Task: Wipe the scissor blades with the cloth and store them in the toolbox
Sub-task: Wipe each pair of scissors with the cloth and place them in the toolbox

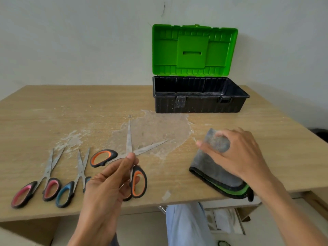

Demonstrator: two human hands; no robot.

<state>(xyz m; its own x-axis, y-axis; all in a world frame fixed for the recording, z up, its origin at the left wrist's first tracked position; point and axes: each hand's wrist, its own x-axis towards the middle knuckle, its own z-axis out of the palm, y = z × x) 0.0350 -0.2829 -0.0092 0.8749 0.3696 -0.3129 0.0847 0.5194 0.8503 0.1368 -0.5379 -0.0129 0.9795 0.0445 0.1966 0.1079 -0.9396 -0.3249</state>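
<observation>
My left hand [108, 181] pinches the orange-handled scissors [129, 148] at the pivot, blades spread wide open and pointing away from me, held just above the table. My right hand [236, 153] grips the grey cloth [213, 169] with a green and black edge, which lies on the table at the right near the front edge. The toolbox [198, 102] stands at the back with its black base empty and its green lid [193, 48] upright. Pink-handled scissors [40, 181] and blue-handled scissors [74, 180] lie on the table at the left, blades slightly open.
The wooden table [88, 107] has a pale worn patch and white scuffs in its middle. A wall stands close behind the toolbox. My knee in light trousers [186, 226] shows below the table's front edge, beside a low shelf.
</observation>
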